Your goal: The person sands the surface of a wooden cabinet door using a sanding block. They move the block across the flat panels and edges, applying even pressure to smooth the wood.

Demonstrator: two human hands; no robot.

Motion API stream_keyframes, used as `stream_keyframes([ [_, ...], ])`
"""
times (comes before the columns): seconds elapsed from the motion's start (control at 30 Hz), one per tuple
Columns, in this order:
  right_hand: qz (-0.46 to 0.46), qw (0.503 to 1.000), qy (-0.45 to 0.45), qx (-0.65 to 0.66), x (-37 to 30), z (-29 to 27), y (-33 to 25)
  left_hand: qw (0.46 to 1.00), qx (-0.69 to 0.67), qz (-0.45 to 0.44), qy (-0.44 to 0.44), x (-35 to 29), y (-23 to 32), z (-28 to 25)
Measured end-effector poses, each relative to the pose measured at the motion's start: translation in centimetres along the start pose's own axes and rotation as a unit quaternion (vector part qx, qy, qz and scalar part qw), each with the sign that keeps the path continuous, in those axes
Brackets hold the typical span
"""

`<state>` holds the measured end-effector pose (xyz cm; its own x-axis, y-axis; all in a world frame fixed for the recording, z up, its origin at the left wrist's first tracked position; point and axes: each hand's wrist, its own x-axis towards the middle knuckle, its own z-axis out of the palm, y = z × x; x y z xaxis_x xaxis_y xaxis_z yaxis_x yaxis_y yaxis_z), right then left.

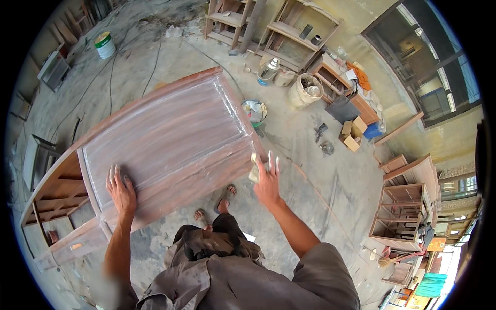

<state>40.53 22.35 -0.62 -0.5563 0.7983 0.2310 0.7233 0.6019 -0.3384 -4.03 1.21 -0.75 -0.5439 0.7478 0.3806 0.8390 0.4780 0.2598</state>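
Note:
A large reddish-brown wooden cabinet point(165, 129) lies in front of me, its recessed panel hazy with whitish dust. White residue lines the panel's right and lower edges. My left hand point(122, 194) rests flat on the panel's lower left, fingers stretched and holding nothing. At the cabinet's right edge, my right hand point(267, 181) grips a small pale yellowish sanding pad point(253, 173) between thumb and fingers; its exact make-up is hard to tell. Some fingers of that hand stick out, their tips whitened. Slatted open compartments point(64, 188) show at the cabinet's left end.
Beyond the cabinet's right corner stand a round tub point(254, 111), a dirty white bucket point(305, 92) and a metal can point(269, 70). An open cardboard box point(353, 133) sits farther right. Cables point(111, 85) cross the concrete floor. Wooden furniture frames point(403, 212) stand at the right.

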Motion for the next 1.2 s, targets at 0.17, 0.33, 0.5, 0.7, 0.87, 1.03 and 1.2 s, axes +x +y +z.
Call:
stream_keyframes([
  [0.17,-0.003,1.0,-0.026,0.004,0.3,-0.3,0.9,1.0,0.002,0.008,0.008,-0.5,-0.4,0.4],
  [0.33,-0.007,1.0,-0.011,0.003,1.0,0.0,0.3,1.0,0.004,0.017,0.002,-0.1,-0.1,0.5],
  [0.5,-0.016,1.0,0.004,-0.001,-0.4,-0.1,0.5,1.0,0.016,0.015,0.012,-0.3,-0.5,0.5],
  [0.7,-0.018,0.999,0.027,-0.005,1.5,1.2,1.2,0.999,-0.001,0.042,0.006,0.2,-0.3,0.4],
  [0.87,0.041,0.997,0.014,0.069,-4.3,-1.3,0.3,1.0,-0.006,0.013,0.007,-0.2,-1.0,0.7],
  [1.03,0.162,0.983,-0.045,0.074,-2.1,1.1,-0.9,0.999,-0.004,0.032,-0.001,-0.2,-1.5,1.3],
  [1.2,0.075,0.992,-0.015,0.096,-4.0,2.3,-2.9,0.999,-0.012,0.043,0.005,-0.2,-1.6,1.4],
])
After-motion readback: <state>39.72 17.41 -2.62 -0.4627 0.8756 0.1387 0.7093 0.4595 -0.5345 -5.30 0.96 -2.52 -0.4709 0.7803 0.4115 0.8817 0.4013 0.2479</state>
